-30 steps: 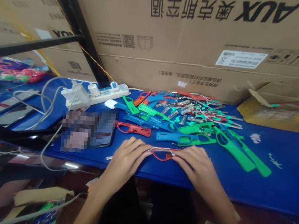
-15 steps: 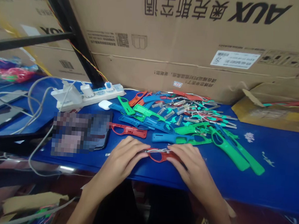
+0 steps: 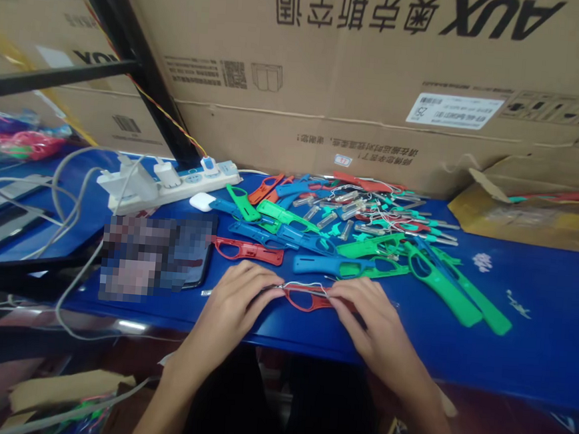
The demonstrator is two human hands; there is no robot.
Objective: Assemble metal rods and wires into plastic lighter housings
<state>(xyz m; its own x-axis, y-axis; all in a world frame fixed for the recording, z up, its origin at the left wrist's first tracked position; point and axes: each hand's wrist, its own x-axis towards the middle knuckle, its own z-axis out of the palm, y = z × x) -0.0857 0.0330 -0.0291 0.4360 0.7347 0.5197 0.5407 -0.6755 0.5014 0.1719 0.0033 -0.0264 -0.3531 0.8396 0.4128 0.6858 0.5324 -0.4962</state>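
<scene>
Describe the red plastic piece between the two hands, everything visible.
The red plastic piece is a flat, thin moulded shell with a trigger-shaped loop opening in its middle, like the other coloured shells piled behind it. It lies flat and lengthwise near the front edge of the blue table. A thin white wire arcs along its top edge. The left hand pinches its left end and the right hand covers its right end, so both tips are hidden.
</scene>
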